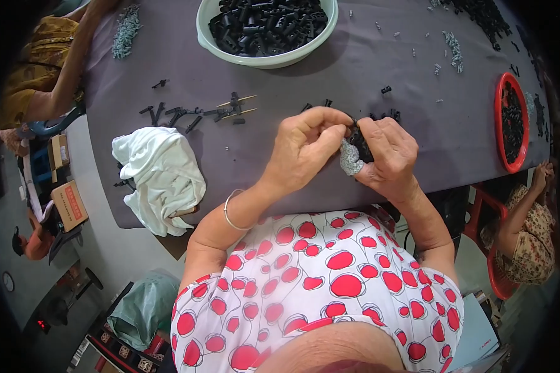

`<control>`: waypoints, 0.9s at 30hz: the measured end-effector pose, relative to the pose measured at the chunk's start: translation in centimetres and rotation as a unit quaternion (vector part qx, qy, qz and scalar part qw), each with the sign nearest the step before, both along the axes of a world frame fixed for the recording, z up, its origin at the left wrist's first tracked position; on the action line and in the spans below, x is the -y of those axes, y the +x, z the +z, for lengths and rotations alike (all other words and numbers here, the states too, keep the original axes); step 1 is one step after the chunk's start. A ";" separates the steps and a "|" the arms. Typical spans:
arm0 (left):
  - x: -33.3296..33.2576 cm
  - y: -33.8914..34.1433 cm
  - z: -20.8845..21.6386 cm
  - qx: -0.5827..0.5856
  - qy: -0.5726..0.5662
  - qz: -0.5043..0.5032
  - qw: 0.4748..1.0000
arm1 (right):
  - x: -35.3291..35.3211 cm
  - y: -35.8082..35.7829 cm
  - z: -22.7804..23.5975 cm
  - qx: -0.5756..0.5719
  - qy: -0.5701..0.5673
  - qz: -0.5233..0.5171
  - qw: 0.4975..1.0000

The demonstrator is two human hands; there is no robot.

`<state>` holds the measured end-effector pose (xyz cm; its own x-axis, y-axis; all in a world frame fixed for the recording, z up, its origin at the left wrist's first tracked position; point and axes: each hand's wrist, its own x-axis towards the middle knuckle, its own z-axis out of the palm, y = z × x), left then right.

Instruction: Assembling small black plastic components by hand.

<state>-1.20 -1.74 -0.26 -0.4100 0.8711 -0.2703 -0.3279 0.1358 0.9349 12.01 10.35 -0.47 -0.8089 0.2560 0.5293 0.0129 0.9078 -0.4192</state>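
Observation:
My left hand (306, 148) and my right hand (389, 150) meet over the near part of the table, thumbs and fingers pinched together. What lies between the fingertips is too small and too covered to make out. Just under them is a heap of small silver springs (351, 160). Small black plastic parts (360, 144) lie against that heap, partly hidden by my right hand. Beyond my fingers stand a few more black cylindrical pieces (394, 114). Left of my left hand, black tube-like parts (179, 114) are scattered beside thin wooden sticks (246, 112).
A pale green bowl (274, 61) of black parts stands at the far middle. A crumpled white cloth (162, 177) lies at the left edge. On the right is a red basket (502, 146) with black parts. Other people's arms (65, 81) reach in at the left; another person (526, 236) sits right.

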 end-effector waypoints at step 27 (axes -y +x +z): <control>0.5 -0.6 0.9 0.021 -0.036 -0.170 0.984 | -0.2 3.9 0.6 0.013 -0.239 0.040 0.970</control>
